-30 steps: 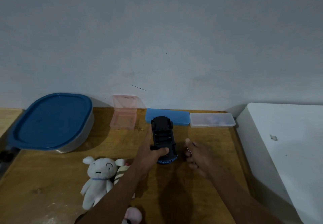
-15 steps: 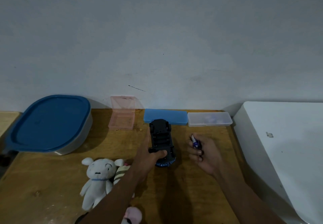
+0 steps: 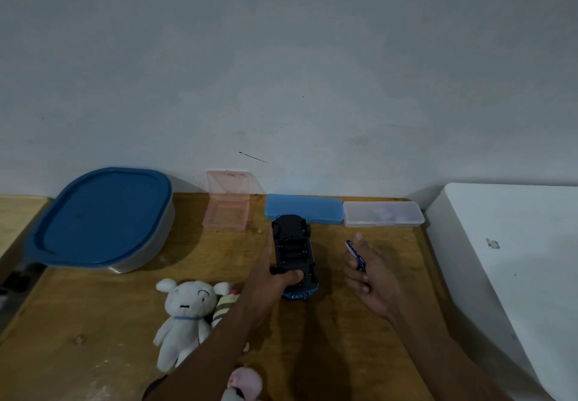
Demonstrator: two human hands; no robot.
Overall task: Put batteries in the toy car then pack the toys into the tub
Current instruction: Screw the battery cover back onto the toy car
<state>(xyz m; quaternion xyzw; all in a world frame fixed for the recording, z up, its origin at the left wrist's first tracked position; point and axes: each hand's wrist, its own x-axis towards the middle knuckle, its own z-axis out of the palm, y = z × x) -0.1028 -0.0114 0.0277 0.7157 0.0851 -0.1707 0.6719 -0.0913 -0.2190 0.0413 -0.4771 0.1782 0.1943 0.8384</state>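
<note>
Nearest the camera, a pink plush (image 3: 245, 380) sits under the left forearm, with a white plush dog (image 3: 184, 313) and a striped plush (image 3: 225, 305) just left of that wrist; none packed yet; left hand (image 3: 269, 278) clamps the toy car (image 3: 294, 257), belly-up on the wooden table (image 3: 93, 338), thumb pressed over the near end of the chassis, fingers wrapped along its left flank; the open battery bay sits just beyond the thumb tip, looks empty but too dark to be sure; right hand (image 3: 367, 272) is just right of the car, not touching it, fingers curled together pinching a battery (image 3: 355, 252) against the thumb, one end poking out past the fingertips; judgement: step in hand is seating this cell; keep the left grip firm so the car can't roll, check polarity marks before dropping in, lead with the end that meets the spring, push along the slot then press flat; low light makes the markings the likely failure point; beyond the fingertips, a pink case (image 3: 226, 210), blue case (image 3: 303, 208) and clear case (image 3: 383, 213) line the wall; the tub (image 3: 103, 219) sits far left of the left hand, lid on, so it needs opening before packing.
</note>
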